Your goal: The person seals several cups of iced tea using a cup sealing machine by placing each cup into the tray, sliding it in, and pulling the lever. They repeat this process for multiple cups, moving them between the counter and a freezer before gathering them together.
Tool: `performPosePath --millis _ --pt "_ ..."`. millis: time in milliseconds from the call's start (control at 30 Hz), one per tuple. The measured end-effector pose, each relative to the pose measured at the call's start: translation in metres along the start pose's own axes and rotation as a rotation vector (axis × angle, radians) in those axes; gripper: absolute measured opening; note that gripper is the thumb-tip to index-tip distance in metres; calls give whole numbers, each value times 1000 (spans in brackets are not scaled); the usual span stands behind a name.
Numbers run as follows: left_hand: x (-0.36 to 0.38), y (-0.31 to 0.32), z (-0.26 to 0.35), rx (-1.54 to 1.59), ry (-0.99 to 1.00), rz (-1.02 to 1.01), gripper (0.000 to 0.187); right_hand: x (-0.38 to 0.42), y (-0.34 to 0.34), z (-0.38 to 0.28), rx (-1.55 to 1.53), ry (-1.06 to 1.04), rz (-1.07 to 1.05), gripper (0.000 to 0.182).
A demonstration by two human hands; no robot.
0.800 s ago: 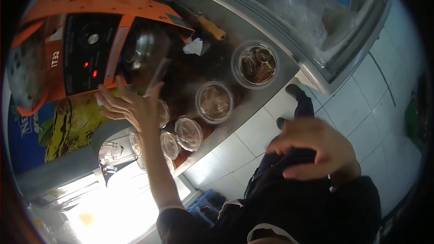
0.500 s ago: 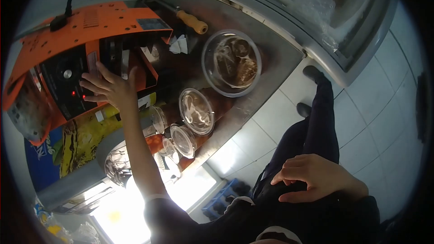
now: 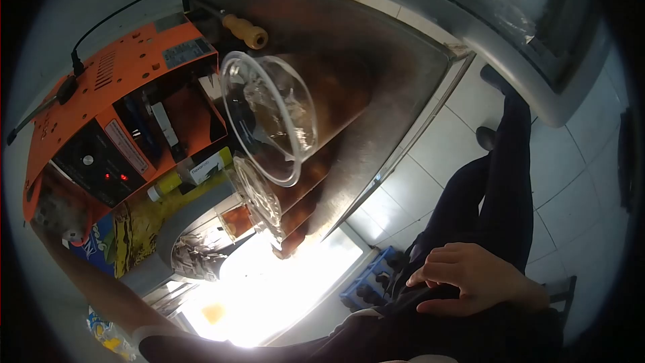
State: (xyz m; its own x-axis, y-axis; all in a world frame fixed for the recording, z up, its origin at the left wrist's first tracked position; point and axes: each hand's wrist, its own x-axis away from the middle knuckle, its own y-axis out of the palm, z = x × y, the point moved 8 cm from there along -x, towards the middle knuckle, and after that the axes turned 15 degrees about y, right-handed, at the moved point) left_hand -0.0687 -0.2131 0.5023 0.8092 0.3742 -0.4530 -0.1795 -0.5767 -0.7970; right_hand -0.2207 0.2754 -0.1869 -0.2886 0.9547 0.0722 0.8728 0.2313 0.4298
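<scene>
My left forearm (image 3: pixel 87 275) reaches along the left side to the end of an orange machine (image 3: pixel 127 54). My left hand is hidden there behind the casing, so its fingers do not show. The machine has a black control panel (image 3: pixel 84 171) with a knob and two red lights. My right hand (image 3: pixel 470 279) rests against my dark clothing, fingers loosely bent, thumb apart, holding nothing. Right of the machine, a clear round plastic tub (image 3: pixel 306 111) stands on the metal table. Nearer me is another clear round container (image 3: pixel 259 195).
A wooden-handled tool (image 3: pixel 245 31) lies at the back of the table (image 3: pixel 376 47). A yellow bottle with a white label (image 3: pixel 207 169) lies before the machine. A blue crate (image 3: pixel 369 279) sits low by my legs. A pale appliance edge (image 3: pixel 470 20) runs along the top right.
My left hand has left the control panel and gone round to the machine's left end, out of sight. The view has shifted. My right hand keeps the same pose.
</scene>
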Motion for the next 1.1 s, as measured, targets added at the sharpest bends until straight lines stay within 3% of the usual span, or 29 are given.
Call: performPosePath --millis 133,200,267,333,433,500,600,700,800,1000,1067,1100 --pt "20 13 36 -591 167 -74 68 2 -4 8 -47 11 15 34" --pt "22 16 42 -919 77 -19 73 3 -8 10 -28 4 52 35" --pt "44 36 84 -1117 -175 99 76 2 -9 12 -6 8 68 36" --pt "62 61 112 -1161 -384 77 78 1 -10 15 24 22 70 36" --pt "84 67 139 -1042 -501 48 87 -3 -9 13 61 12 69 36" --pt "78 51 135 -990 -363 61 92 -7 -11 9 89 9 64 36" --pt "56 12 101 -1005 73 102 98 -12 -19 -2 93 -1 70 36" --pt "45 45 98 -390 50 -129 103 -21 -22 -7 83 -12 50 37" --pt "67 77 164 -645 54 29 94 -29 -19 -9 115 -14 16 38" --pt "97 114 211 -1238 -317 262 78 -30 -19 -16 111 -36 9 38" --pt "106 128 217 -1432 -31 383 83 -28 -20 -17 109 -35 10 38" --pt "105 123 214 -1373 17 355 85 -27 -19 -17 114 -32 1 38"
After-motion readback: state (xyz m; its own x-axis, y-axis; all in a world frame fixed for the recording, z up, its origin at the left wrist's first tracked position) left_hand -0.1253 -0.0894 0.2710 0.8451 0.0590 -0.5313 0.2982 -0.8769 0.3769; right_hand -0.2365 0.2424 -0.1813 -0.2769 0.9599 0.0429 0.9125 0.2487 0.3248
